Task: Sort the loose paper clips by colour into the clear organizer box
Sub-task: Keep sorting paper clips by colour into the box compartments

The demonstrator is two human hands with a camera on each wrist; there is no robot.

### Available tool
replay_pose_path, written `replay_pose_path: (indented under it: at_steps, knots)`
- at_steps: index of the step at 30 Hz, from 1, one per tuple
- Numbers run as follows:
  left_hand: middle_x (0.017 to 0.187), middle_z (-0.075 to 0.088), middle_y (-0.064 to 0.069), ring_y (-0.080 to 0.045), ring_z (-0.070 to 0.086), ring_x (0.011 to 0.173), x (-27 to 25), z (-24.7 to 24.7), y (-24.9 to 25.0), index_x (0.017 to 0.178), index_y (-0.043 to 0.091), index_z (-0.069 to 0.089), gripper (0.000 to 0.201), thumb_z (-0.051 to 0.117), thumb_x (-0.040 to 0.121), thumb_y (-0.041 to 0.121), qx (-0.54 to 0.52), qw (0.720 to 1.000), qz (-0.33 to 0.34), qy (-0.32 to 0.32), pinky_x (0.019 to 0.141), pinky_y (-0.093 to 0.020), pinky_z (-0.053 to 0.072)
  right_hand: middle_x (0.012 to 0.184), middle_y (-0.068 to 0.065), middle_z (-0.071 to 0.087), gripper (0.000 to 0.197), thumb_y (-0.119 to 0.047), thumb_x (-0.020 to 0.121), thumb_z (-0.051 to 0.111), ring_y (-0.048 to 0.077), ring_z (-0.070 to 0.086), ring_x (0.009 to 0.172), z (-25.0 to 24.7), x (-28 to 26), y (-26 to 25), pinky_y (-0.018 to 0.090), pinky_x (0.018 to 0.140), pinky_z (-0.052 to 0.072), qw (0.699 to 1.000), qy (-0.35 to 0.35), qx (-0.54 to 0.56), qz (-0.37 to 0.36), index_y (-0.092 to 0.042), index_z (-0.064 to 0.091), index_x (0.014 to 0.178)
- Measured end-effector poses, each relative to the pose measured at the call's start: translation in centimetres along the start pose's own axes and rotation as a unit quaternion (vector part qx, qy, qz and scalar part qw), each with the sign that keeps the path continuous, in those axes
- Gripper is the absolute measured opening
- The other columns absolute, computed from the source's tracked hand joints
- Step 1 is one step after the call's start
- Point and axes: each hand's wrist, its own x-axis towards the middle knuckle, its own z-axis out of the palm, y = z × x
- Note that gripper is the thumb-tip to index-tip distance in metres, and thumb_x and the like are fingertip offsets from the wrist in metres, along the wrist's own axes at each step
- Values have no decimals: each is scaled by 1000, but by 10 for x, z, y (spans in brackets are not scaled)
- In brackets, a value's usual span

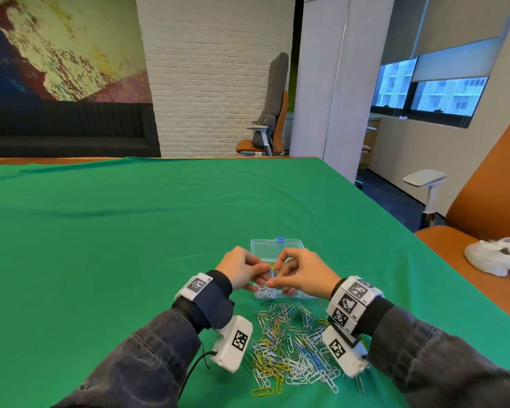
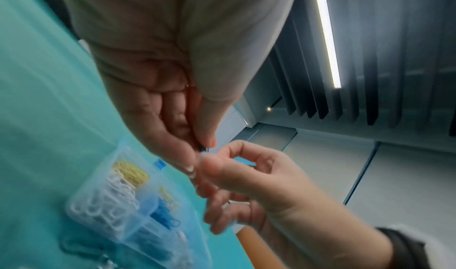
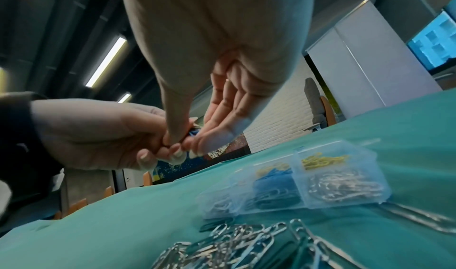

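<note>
Both hands hover just above the clear organizer box [image 1: 277, 249], fingertips meeting. My left hand [image 1: 258, 273] [image 2: 201, 149] pinches a small blue paper clip [image 2: 204, 148] between thumb and fingers. My right hand [image 1: 280, 278] [image 3: 185, 142] pinches the same blue paper clip [image 3: 192, 133] from the other side; most of the clip is hidden by fingers. The organizer box [image 2: 81, 197] [image 3: 365, 167] lies open, with yellow clips [image 3: 323, 160], silver clips [image 3: 343, 187] and blue clips [image 2: 162, 210] in separate compartments. A pile of loose mixed-colour clips [image 1: 292, 346] [image 3: 234, 244] lies on the green cloth between my wrists.
The green tablecloth [image 1: 130, 245] covers the table, whose right edge runs diagonally past my right arm. An orange chair [image 1: 483, 201] with a crumpled white bag [image 1: 498, 256] on its seat stands beyond that edge. The box's lid [image 1: 274, 245] lies open on the far side.
</note>
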Motion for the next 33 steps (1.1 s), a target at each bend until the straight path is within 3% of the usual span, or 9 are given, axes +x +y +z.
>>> replay_pose_path:
  at_steps: [4,9,15,19,22,25,27,29,33]
  knots:
    - [74,66,-7,-4,64,60,-1,4,4,106,-10,67,25,60,94,11,-76,996,-33,-28,56,-19,56,59,11,68,30,-13,69,85,20,66,52,2,2,-2,32,56,59,998,49,-25,-14,-4,58,77]
    - [70,71,-2,-5,68,61,-3,4,6,106,-8,67,21,58,95,9,-116,990,-52,-56,58,-20,57,66,13,71,19,-15,73,83,21,69,57,-6,4,5,26,59,58,998,27,-59,-7,-7,66,73]
    - [74,71,-3,-3,65,56,-2,-1,8,99,-6,68,20,57,96,11,-73,997,-24,6,53,-20,55,64,11,71,18,-14,76,81,18,68,56,-22,12,5,27,61,59,995,49,-89,5,0,71,77]
    - [75,73,-4,-3,64,55,-4,-5,6,92,-2,69,18,68,89,15,-20,999,-8,31,48,-19,52,58,-2,65,13,-15,80,77,5,60,48,-33,25,11,14,57,52,981,73,-180,23,-3,75,83]
    - [72,73,-2,-3,63,56,-4,-7,5,85,3,68,18,74,85,20,10,999,-2,52,45,-20,49,71,-2,69,13,-18,81,76,-7,55,48,-32,30,17,6,53,42,971,49,-230,31,-8,77,90]
    - [77,73,-4,-5,63,58,-4,-7,4,87,3,69,18,72,87,21,21,998,-1,59,45,-21,50,91,1,74,15,-19,83,74,-4,58,67,-31,30,19,7,61,42,967,33,-252,30,-12,76,96]
    - [82,74,-6,-7,64,63,-3,-6,5,92,2,68,17,67,90,19,20,998,-5,58,46,-21,52,94,0,73,16,-22,85,71,0,58,73,-32,28,16,12,69,43,966,39,-256,15,-16,76,99]
    - [81,73,-6,-8,64,65,-3,-6,4,93,2,68,16,64,92,18,12,998,-12,55,46,-21,52,91,0,74,15,-26,86,70,3,62,73,-33,24,12,17,73,48,974,16,-224,-4,-18,76,98]
    - [80,73,-5,-9,64,63,-4,-2,3,92,3,67,16,65,92,19,8,999,-10,46,44,-21,49,75,-1,73,16,-30,82,74,5,63,63,-27,15,0,19,64,53,988,-52,-144,-28,-15,76,88]
